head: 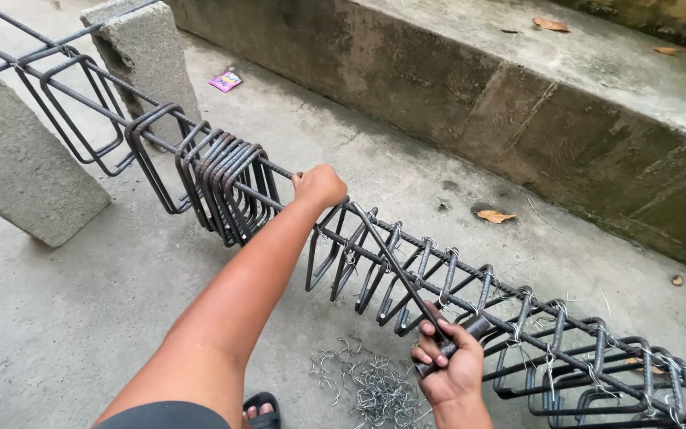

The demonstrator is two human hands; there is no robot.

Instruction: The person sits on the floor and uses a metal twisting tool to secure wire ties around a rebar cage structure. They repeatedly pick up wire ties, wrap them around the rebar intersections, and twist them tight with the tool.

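My left hand reaches forward and grips a long steel rebar of the cage, right beside a bunch of loose square stirrups hanging on the bars. My right hand is closed on the dark handle of a thin metal tying hook, whose shaft points up-left toward a stirrup near my left hand. To the right, several stirrups are wired to the long bars at even spacing.
Two concrete blocks hold the bars up at the left. A heap of short bent tie wires lies on the concrete floor near my sandalled foot. A concrete ledge with dry leaves runs along the right.
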